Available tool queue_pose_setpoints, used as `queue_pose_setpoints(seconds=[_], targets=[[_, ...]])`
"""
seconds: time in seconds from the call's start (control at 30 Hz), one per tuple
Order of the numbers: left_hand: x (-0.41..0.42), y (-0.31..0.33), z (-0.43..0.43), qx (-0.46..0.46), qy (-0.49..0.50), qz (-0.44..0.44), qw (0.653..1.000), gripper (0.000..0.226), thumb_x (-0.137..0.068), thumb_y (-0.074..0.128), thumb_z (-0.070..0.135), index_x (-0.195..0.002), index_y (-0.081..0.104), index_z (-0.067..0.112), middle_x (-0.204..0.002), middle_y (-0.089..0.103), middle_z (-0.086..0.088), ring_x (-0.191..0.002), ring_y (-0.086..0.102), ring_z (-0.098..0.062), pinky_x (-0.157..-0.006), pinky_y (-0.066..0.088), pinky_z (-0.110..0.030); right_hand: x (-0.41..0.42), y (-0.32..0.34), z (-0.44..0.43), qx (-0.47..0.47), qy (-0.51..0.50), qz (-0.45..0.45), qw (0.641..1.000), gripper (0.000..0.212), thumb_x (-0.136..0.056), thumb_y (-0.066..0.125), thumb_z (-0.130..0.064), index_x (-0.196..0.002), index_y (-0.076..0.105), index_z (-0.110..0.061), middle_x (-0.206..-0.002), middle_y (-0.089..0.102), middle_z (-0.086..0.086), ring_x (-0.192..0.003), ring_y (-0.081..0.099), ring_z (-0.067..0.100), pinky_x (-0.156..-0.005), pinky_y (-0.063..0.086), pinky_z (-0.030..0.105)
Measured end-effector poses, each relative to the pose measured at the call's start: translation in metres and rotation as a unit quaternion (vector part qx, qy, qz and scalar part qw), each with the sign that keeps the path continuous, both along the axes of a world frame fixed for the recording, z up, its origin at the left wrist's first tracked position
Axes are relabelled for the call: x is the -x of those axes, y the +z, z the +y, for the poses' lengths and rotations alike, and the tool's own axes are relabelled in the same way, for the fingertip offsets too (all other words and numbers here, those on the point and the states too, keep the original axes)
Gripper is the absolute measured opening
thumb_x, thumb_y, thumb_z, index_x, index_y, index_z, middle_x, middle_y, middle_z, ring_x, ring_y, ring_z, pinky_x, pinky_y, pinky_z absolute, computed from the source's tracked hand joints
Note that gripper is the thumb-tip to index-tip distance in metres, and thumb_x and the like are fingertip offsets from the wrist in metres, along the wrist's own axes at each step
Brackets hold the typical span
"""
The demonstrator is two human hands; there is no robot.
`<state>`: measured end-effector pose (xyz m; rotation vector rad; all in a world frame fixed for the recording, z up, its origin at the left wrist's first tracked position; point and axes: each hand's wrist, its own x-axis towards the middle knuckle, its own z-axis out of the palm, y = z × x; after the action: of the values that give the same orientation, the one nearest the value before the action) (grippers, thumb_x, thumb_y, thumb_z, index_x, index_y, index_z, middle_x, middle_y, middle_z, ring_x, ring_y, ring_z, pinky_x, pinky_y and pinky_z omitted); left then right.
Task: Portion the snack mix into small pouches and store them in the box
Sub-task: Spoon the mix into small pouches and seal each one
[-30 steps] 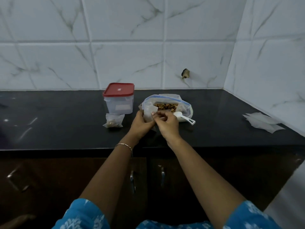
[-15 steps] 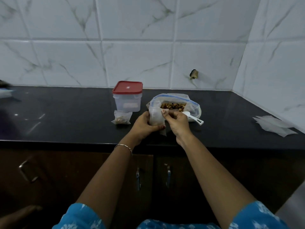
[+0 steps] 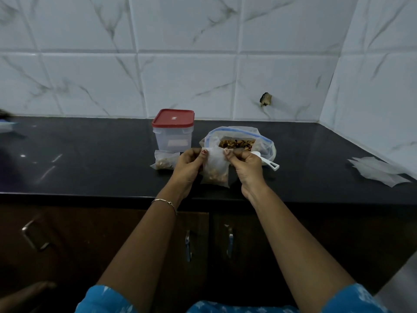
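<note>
Drawn nearer from the snack-mix bag (image 3: 237, 143), our part-filled pouch (image 3: 215, 170) hangs above the counter (image 3: 90, 168) near its edge, left hand (image 3: 188, 164) and right hand (image 3: 244, 168) each pinching a top corner. We judge sealing in hand; next, the red-lidded box (image 3: 173, 132) needs opening.

Pouch (image 3: 215, 166) drawn back from bag (image 3: 264, 141); left hand (image 3: 188, 167), right hand (image 3: 247, 167) pinching top corners.

Arms outstretched, left hand (image 3: 188, 168) and right hand (image 3: 247, 170) (thumbs nearest) pinch upper corners of the pouch (image 3: 215, 166).
</note>
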<state>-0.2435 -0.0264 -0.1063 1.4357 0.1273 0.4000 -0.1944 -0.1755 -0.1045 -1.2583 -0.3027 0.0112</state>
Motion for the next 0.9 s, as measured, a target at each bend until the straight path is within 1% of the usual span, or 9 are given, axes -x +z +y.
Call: queue_pose_setpoints(seconds=[0.1, 0.17, 0.23, 0.3, 0.4, 0.5, 0.6, 0.7, 0.9], targets=[[-0.0002, 0.0004, -0.0006, 0.012, 0.016, -0.008, 1.0, 0.025, -0.093, 0.061, 0.022, -0.11, 0.064, 0.004, -0.108, 0.068, -0.013, -0.1, 0.065, -0.025, -0.086, 0.056, -0.04, 0.0003, -0.0015, -0.0002, 0.005, -0.019, -0.007, 1.0, 0.017, -0.082, 0.075, -0.018, -0.093, 0.072, -0.005, -0.09, 0.073, 0.0, -0.09, 0.068, 0.009, -0.084, 0.055, 0.027], [0.0003, 0.0007, -0.0016, 0.011, 0.019, -0.018, 1.0, 0.019, -0.093, 0.062, 0.021, -0.104, 0.066, 0.007, -0.099, 0.07, -0.008, -0.093, 0.067, -0.019, -0.081, 0.057, -0.035, -0.0003, -0.0031, -0.0002, 0.015, -0.026, -0.008, 1.0, 0.018, -0.082, 0.075, -0.02, -0.092, 0.071, -0.005, -0.092, 0.073, 0.003, -0.095, 0.067, 0.015, -0.09, 0.054, 0.033], [0.0, -0.0002, -0.0023, 0.002, 0.022, -0.022, 1.0, 0.012, -0.093, 0.062, 0.02, -0.096, 0.068, 0.011, -0.09, 0.071, -0.002, -0.084, 0.067, -0.012, -0.074, 0.056, -0.029, 0.0003, -0.0028, 0.0, 0.014, -0.027, -0.003, 1.0, 0.021, -0.084, 0.074, -0.021, -0.095, 0.071, -0.003, -0.093, 0.073, 0.003, -0.096, 0.067, 0.014, -0.091, 0.054, 0.033], [-0.0008, -0.0015, -0.0023, 0.0, 0.026, -0.025, 0.999, 0.01, -0.094, 0.061, 0.019, -0.093, 0.068, 0.013, -0.087, 0.072, -0.002, -0.081, 0.067, -0.012, -0.073, 0.056, -0.029, 0.0011, -0.0018, 0.0, 0.015, -0.027, -0.004, 1.0, 0.019, -0.086, 0.072, -0.021, -0.096, 0.071, -0.006, -0.093, 0.073, 0.0, -0.095, 0.067, 0.011, -0.09, 0.053, 0.03], [-0.0013, -0.0017, -0.0018, 0.005, 0.034, -0.029, 0.999, 0.011, -0.095, 0.06, 0.019, -0.094, 0.068, 0.012, -0.087, 0.071, -0.003, -0.08, 0.067, -0.013, -0.071, 0.055, -0.029, 0.0033, -0.0003, 0.0003, 0.021, -0.023, -0.01, 0.999, 0.01, -0.087, 0.07, -0.018, -0.094, 0.07, -0.011, -0.092, 0.072, -0.004, -0.091, 0.066, 0.006, -0.087, 0.053, 0.025], [-0.0012, -0.0026, -0.0019, 0.004, 0.045, -0.029, 0.999, 0.011, -0.094, 0.061, 0.021, -0.095, 0.068, 0.012, -0.091, 0.071, -0.006, -0.085, 0.067, -0.016, -0.072, 0.055, -0.03, 0.0031, -0.0007, 0.0008, 0.022, -0.032, -0.006, 0.999, 0.007, -0.086, 0.071, -0.016, -0.091, 0.07, -0.011, -0.091, 0.071, -0.002, -0.09, 0.066, 0.007, -0.086, 0.053, 0.025], [-0.0013, -0.0038, -0.0012, -0.006, 0.052, -0.02, 0.998, 0.016, -0.092, 0.063, 0.027, -0.099, 0.069, 0.013, -0.101, 0.072, -0.01, -0.096, 0.068, -0.025, -0.078, 0.057, -0.039, 0.0025, -0.0011, 0.0004, 0.036, -0.045, -0.007, 0.998, 0.009, -0.086, 0.071, -0.016, -0.092, 0.07, -0.01, -0.094, 0.071, 0.0, -0.093, 0.065, 0.01, -0.087, 0.053, 0.027], [-0.0009, -0.0037, -0.0011, -0.011, 0.052, -0.014, 0.998, 0.017, -0.092, 0.064, 0.029, -0.099, 0.069, 0.014, -0.103, 0.071, -0.012, -0.099, 0.068, -0.029, -0.081, 0.058, -0.047, 0.0044, 0.0, -0.0005, 0.044, -0.045, -0.014, 0.998, 0.013, -0.087, 0.07, -0.017, -0.097, 0.07, -0.009, -0.095, 0.07, -0.001, -0.094, 0.065, 0.009, -0.085, 0.053, 0.024], [0.0015, -0.0016, -0.0016, -0.005, 0.052, -0.024, 0.998, 0.014, -0.091, 0.064, 0.028, -0.096, 0.069, 0.015, -0.102, 0.071, -0.011, -0.098, 0.068, -0.027, -0.079, 0.058, -0.042, 0.0049, 0.0011, -0.0003, 0.058, -0.005, -0.032, 0.998, 0.013, -0.087, 0.07, -0.023, -0.096, 0.072, -0.014, -0.095, 0.073, -0.004, -0.093, 0.066, 0.005, -0.078, 0.051, 0.019]])
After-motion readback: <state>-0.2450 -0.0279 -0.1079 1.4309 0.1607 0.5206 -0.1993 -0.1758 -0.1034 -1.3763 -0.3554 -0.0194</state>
